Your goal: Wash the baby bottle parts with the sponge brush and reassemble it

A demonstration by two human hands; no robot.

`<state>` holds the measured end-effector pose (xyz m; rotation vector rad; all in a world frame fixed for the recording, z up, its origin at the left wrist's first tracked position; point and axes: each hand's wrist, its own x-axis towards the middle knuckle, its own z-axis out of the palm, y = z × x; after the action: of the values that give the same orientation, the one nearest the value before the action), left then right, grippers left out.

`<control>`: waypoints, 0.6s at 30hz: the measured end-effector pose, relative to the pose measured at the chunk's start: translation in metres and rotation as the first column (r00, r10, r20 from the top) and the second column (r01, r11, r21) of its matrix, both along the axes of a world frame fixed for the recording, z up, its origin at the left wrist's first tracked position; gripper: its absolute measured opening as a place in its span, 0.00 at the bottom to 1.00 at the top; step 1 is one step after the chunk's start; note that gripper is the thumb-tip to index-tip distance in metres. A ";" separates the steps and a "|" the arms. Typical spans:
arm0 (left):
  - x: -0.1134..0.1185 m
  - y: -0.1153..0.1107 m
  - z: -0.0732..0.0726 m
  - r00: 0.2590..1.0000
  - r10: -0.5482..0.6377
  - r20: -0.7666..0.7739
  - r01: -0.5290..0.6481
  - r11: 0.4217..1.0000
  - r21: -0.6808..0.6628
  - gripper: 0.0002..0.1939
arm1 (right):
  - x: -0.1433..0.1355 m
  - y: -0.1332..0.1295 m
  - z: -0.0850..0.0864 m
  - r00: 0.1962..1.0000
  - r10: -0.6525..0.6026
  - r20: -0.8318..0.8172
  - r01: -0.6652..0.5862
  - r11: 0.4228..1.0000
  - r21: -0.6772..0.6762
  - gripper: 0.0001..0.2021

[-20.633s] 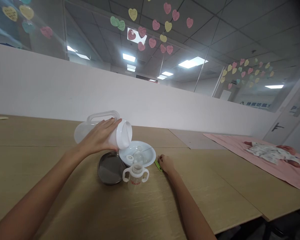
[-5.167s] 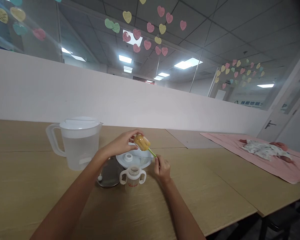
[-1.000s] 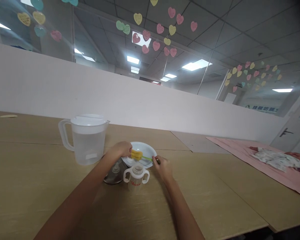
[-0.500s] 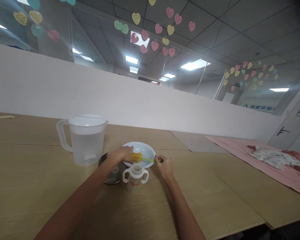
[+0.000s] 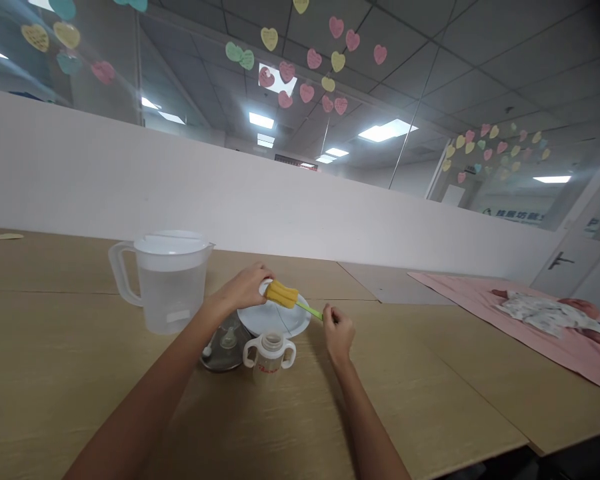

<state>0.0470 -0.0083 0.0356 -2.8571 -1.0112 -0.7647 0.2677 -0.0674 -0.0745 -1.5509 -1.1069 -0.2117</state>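
Observation:
A bottle brush with a yellow sponge head (image 5: 282, 293) and a green handle is gripped near the handle's end by my right hand (image 5: 338, 333), fingers closed. My left hand (image 5: 247, 288), also closed, has a small white round piece (image 5: 265, 287), cap-like, at the tip of the sponge. Both are raised over a white bowl (image 5: 299, 327). In front of the bowl stands a clear baby bottle (image 5: 269, 360) with two white handles and an uncovered mouth. A metal tray (image 5: 220, 363) beside it bears a clear nipple (image 5: 229, 339) and a small white part.
A lidded translucent pitcher (image 5: 173, 293) with liquid stands at the left on the wooden table (image 5: 420, 400). On the right, a pink cloth (image 5: 460, 307) carries a small figure in patterned clothing (image 5: 535, 317). A white wall (image 5: 280, 207) runs behind.
Both hands have lifted a little, raising the brush from the bowl. The white round piece now shows at the sponge's tip, and my right hand has shifted slightly right.

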 end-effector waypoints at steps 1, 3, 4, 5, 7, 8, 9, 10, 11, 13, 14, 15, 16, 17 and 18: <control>0.001 -0.002 0.002 1.000 -0.003 0.018 0.003 1.000 0.009 0.20 | 0.001 0.000 0.000 0.999 -0.028 -0.016 0.028 0.999 0.016 0.22; 0.001 -0.007 0.006 0.999 0.003 0.036 -0.003 1.000 0.019 0.20 | 0.004 0.000 0.001 0.995 -0.086 -0.054 0.089 0.995 0.053 0.22; 0.001 -0.009 0.008 0.999 0.010 0.046 -0.011 1.000 0.023 0.19 | 0.006 0.000 0.001 0.991 -0.114 -0.074 0.119 0.991 0.067 0.22; 0.001 -0.011 0.010 0.998 0.014 0.059 -0.016 1.000 0.025 0.18 | 0.007 0.000 0.001 0.987 -0.137 -0.089 0.144 0.987 0.075 0.22; 0.002 -0.016 0.013 0.996 -0.002 0.093 -0.001 1.000 0.029 0.17 | 0.010 0.000 0.002 0.983 -0.148 -0.105 0.158 0.984 0.084 0.22; 0.002 -0.017 0.014 0.993 -0.021 0.113 0.018 0.999 0.028 0.18 | 0.010 0.000 0.002 0.985 -0.134 -0.106 0.144 0.986 0.090 0.22; 0.003 -0.019 0.015 0.991 -0.043 0.128 0.041 0.999 0.023 0.18 | 0.010 0.000 0.002 0.988 -0.109 -0.106 0.119 0.988 0.098 0.22; 0.003 -0.020 0.015 0.988 -0.064 0.139 0.062 0.998 0.017 0.18 | 0.010 0.001 0.002 0.991 -0.077 -0.106 0.088 0.990 0.107 0.22; 0.004 -0.021 0.015 0.986 -0.078 0.147 0.078 0.997 0.011 0.19 | 0.009 0.001 0.001 0.993 -0.043 -0.107 0.056 0.992 0.115 0.22; 0.006 -0.022 0.015 0.984 -0.086 0.156 0.088 0.996 -0.002 0.19 | 0.008 0.001 0.001 0.994 0.006 -0.111 0.008 0.992 0.126 0.22; 0.006 -0.022 0.014 0.984 -0.084 0.158 0.086 0.996 -0.007 0.19 | 0.007 0.001 0.000 0.993 0.018 -0.113 -0.003 0.991 0.131 0.22; 0.007 -0.023 0.015 0.984 -0.077 0.160 0.080 0.997 -0.012 0.20 | 0.007 0.001 0.000 0.993 0.023 -0.112 -0.008 0.991 0.134 0.22; 0.007 -0.023 0.015 0.985 -0.067 0.158 0.071 0.997 -0.015 0.20 | 0.007 0.001 0.001 0.994 0.025 -0.104 -0.011 0.991 0.134 0.22; 0.006 -0.023 0.016 0.987 -0.054 0.149 0.057 0.998 -0.019 0.21 | 0.006 0.000 0.001 0.996 0.024 -0.091 -0.012 0.992 0.129 0.22; 0.005 -0.024 0.017 0.991 -0.033 0.133 0.036 0.999 -0.022 0.22 | 0.006 0.000 0.001 0.997 0.019 -0.075 -0.010 0.993 0.120 0.22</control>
<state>0.0522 -0.0319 0.0527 -2.8849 -0.9941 -0.9635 0.2738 -0.0679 -0.0733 -1.4328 -1.0280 -0.2038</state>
